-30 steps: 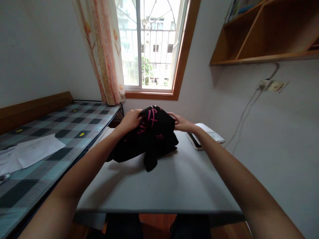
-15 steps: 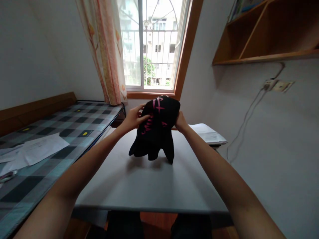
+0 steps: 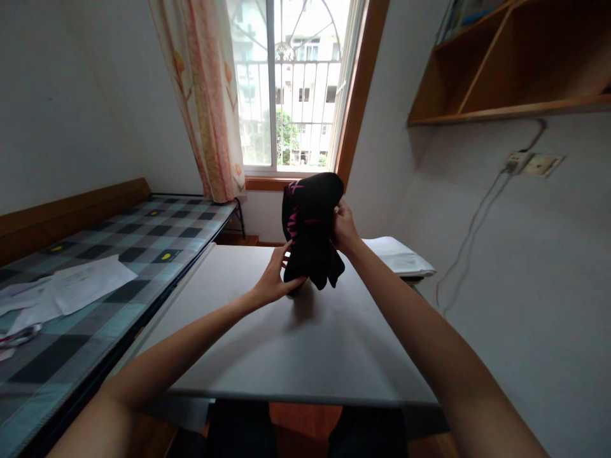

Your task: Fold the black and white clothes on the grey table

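Pink lettering (image 3: 293,219) runs down the left side of a black cloth (image 3: 317,200), too folded to read, and the print on the papers (image 3: 93,286) on the bed (image 3: 67,350) at left is too small to make out. The wall shelf (image 3: 477,113) at far right holds books (image 3: 461,19) in its top compartment. Over the far middle of the worktop (image 3: 305,356), the right grip (image 3: 344,228) pinches the cloth's right edge, while the left grip (image 3: 274,280) is spread, thumb apart from fingers, at its lower left.
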Tool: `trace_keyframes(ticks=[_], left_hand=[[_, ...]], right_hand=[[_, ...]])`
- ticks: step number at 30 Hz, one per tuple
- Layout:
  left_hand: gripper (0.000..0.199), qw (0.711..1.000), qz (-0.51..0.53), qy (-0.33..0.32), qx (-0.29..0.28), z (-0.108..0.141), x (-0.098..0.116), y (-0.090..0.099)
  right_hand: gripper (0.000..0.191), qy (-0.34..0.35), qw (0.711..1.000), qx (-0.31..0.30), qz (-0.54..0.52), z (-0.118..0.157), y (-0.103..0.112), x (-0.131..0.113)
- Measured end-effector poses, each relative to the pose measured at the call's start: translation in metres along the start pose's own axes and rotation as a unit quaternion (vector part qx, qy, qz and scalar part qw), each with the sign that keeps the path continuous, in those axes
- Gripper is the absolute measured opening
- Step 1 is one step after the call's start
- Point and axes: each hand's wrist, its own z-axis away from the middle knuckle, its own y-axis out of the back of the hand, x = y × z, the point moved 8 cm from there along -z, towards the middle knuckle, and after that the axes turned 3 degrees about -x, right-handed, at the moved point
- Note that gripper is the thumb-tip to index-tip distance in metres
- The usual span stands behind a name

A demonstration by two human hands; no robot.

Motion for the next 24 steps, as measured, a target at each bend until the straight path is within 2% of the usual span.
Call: trace_keyframes(ticks=[2,4,9,11,12,14,16,17,19,21,22,24], left_hand=[[0.065,0.998,-0.03,-0.006,0.047,-0.004,0.005,0.004],[0.054,0.995,-0.073,-0.027,0.066,-0.001,0.006,0.01],[0.05,0.977,-0.167,-0.13,0.035,0.024,-0.005,0.034],[0.043,0.971,-0.186,-0.151,0.002,0.032,-0.011,0.044],[0.04,0.969,-0.194,-0.149,-0.031,0.033,-0.014,0.046],[0.035,0.965,-0.185,-0.125,-0.137,0.035,-0.02,0.042],[0.037,0.965,-0.135,-0.077,-0.212,0.034,-0.023,0.038],[0.047,0.971,-0.101,-0.047,-0.212,0.03,-0.024,0.039],[0.082,0.99,-0.03,0.022,-0.138,0.018,-0.028,0.046],[0.11,0.994,0.042,0.08,-0.059,0.006,-0.032,0.047],[0.114,0.992,0.072,0.1,-0.036,0.001,-0.034,0.045],[0.105,0.987,0.096,0.125,0.001,-0.01,-0.034,0.043]], right_hand=[[0.03,-0.016,1.0,0.0,0.005,0.0,-0.003,0.006],[0.029,-0.039,0.999,0.025,0.003,-0.003,0.006,0.013],[0.026,-0.112,0.977,0.177,-0.034,-0.004,0.065,0.027],[0.023,-0.134,0.967,0.215,-0.043,0.0,0.083,0.032],[0.022,-0.145,0.964,0.22,-0.039,0.003,0.088,0.034],[0.021,-0.167,0.965,0.201,-0.019,0.007,0.088,0.036],[0.022,-0.187,0.971,0.148,-0.002,0.011,0.073,0.036],[0.024,-0.193,0.975,0.111,-0.005,0.013,0.06,0.035],[0.028,-0.197,0.98,0.024,-0.032,0.02,0.023,0.031],[0.032,-0.2,0.974,-0.079,-0.065,0.032,-0.021,0.025],[0.034,-0.207,0.966,-0.133,-0.08,0.039,-0.043,0.023],[0.038,-0.221,0.945,-0.223,-0.093,0.054,-0.078,0.019]])
